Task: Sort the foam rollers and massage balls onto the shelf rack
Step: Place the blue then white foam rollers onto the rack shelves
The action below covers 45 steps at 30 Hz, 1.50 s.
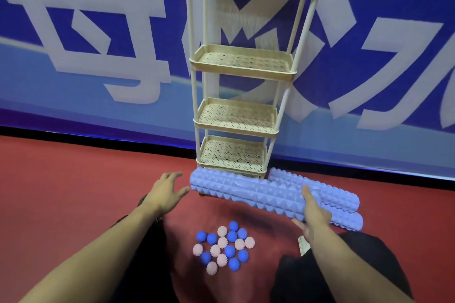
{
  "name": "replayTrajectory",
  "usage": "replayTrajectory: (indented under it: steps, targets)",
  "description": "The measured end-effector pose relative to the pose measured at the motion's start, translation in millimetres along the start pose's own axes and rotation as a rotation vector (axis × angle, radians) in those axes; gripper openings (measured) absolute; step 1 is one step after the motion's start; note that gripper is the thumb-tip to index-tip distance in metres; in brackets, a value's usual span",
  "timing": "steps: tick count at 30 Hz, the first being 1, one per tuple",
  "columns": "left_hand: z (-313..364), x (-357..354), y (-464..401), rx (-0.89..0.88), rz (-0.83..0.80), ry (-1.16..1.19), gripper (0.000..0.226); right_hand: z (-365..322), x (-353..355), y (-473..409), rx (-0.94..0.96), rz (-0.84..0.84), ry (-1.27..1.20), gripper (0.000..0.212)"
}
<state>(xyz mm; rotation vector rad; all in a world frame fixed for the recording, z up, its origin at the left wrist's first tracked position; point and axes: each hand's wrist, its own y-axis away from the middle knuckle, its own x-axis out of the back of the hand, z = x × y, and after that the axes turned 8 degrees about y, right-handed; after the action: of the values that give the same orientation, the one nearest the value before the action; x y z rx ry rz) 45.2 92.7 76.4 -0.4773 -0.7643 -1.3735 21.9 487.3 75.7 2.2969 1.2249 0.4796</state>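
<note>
A cream shelf rack (242, 66) with several perforated tiers stands against the blue wall; its tiers hold nothing. In front of its base a long lavender foam roller (246, 190) is held off the floor, my right hand (314, 214) gripping its right end. Two more lavender rollers (339, 200) lie on the floor behind and to the right. My left hand (166, 192) hovers open just left of the held roller's left end, not touching it. A cluster of several spiky blue and pink massage balls (225, 247) sits on the red floor between my arms.
The red floor (73, 179) stretches wide to the left of the rack. A blue banner wall (98, 56) with large white characters runs behind the rack. My dark-clothed knees (344, 265) are at the bottom, and a small white object (303, 245) lies near my right wrist.
</note>
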Motion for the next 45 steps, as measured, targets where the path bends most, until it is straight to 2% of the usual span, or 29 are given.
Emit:
replayTrajectory:
  steps: [3, 10, 14, 17, 22, 24, 28, 32, 37, 40, 45]
  targets:
    - [1.7, -11.7, -7.1, 0.076, -0.019, 0.023, 0.064, 14.0, -7.7, 1.2, -0.059, 0.099, -0.030, 0.095]
    - [1.5, -57.2, -45.8, 0.227, -0.086, 0.155, 0.064, 51.0, -46.8, -39.5, -0.183, 0.270, 0.039, 0.104]
    - [-2.3, -97.3, -76.8, 0.359, -0.134, 0.296, 0.066, 72.0, -75.0, -85.1, -0.229, 0.278, 0.001, 0.104]
    - [-18.1, -136.0, -107.0, 0.467, -0.145, 0.448, 0.084, 89.5, -94.7, -121.4, -0.268, 0.251, -0.040, 0.104]
    - [-24.8, -198.0, -149.1, 0.641, -0.145, 0.628, 0.069, 115.6, -125.2, -162.5, -0.275, 0.136, -0.081, 0.097]
    - [-29.1, -220.2, -167.1, 0.684, -0.165, 0.702, 0.072, 121.4, -138.5, -177.7, -0.272, 0.080, -0.085, 0.085]
    - [-40.9, -261.3, -202.7, 0.729, -0.231, 0.843, 0.080, 128.8, -164.4, -209.4, -0.250, -0.011, -0.052, 0.044]
    - [-40.0, -293.0, -231.8, 0.779, -0.227, 1.038, 0.053, 140.0, -184.1, -237.6, -0.246, -0.094, -0.034, 0.048]
    - [-46.8, -327.0, -253.0, 0.808, -0.237, 1.232, 0.061, 158.2, -207.3, -258.4, -0.257, -0.162, -0.024, 0.045]
    - [-49.6, -340.9, -258.4, 0.821, -0.207, 1.297, 0.051, 164.6, -216.1, -264.8, -0.270, -0.190, -0.017, 0.046]
    - [-58.1, -349.0, -264.9, 0.813, -0.179, 1.383, 0.051, 173.4, -214.1, -277.4, -0.255, -0.278, 0.056, 0.052]
